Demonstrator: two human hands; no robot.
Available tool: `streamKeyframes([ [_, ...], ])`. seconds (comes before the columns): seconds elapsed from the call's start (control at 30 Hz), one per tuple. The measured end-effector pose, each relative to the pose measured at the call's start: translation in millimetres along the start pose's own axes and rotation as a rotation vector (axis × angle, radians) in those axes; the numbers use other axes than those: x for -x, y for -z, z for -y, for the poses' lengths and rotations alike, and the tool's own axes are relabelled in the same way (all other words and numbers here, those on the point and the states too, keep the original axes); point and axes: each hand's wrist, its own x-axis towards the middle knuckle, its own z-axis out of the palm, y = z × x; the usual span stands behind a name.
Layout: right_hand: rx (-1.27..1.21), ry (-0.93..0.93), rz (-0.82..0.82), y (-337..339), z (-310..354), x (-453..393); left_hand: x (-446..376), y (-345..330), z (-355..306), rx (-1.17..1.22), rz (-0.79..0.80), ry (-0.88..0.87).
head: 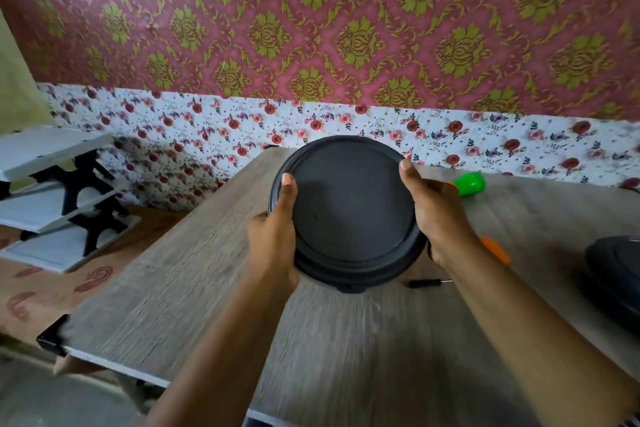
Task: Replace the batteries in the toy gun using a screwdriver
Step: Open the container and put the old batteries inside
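Wood-grain table (346, 350) against floral wallpaper. Black round lid (349, 211) held above it, left hand (273, 239) and right hand (438, 215) gripping opposite rims, thumbs pressed on top. Right of lid: green-orange toy gun (469, 184) partly hidden, screwdriver (427, 282) lying just below.

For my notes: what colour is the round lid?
Black round lid, seen in the head view.

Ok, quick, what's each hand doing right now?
Left hand: grips the left rim of the round black plastic lid.
Right hand: grips the same lid's right rim.
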Motion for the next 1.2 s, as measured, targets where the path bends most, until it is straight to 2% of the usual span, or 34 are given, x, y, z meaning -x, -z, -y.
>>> streamKeyframes([
  [0.07, -0.044, -0.048, 0.05, 4, 3, 1, 5, -4, 5, 0.049, -0.01, -0.011],
  [0.13, -0.193, -0.11, 0.074, 8, 1, 5, 11, -10, 14, 0.129, -0.007, -0.023],
  [0.23, -0.413, -0.24, 0.075, 10, -15, 20, 21, -19, 23, 0.228, 0.096, 0.007],
  [0.3, -0.47, -0.263, 0.053, 16, -23, 27, 26, -20, 27, 0.142, 0.171, 0.021],
  [0.4, -0.432, -0.246, 0.065, 36, -17, 28, 24, -16, 15, -0.045, 0.289, -0.026],
  [0.5, -0.347, -0.239, 0.153, 55, -10, 23, 15, -17, -4, -0.2, 0.408, -0.008],
  [0.6, -0.298, -0.236, 0.171, 65, -8, 18, 8, -24, -5, -0.311, 0.42, 0.072],
  [0.7, -0.254, -0.243, 0.174, 74, -4, 13, 8, -34, 4, -0.296, 0.337, 0.071],
  [0.8, -0.223, -0.26, 0.196, 86, 1, 8, 11, -45, 12, -0.259, 0.321, 0.097],
  [0.97, -0.265, -0.273, 0.102, 112, 4, 10, 19, -69, 23, -0.161, 0.303, 0.105],
  [1.1, -0.239, -0.248, 0.217, 135, -2, 22, 27, -97, 28, -0.084, 0.352, 0.176],
  [1.2, -0.17, -0.188, 0.124, 153, -1, 16, 35, -120, 33, -0.116, 0.466, 0.199],
])
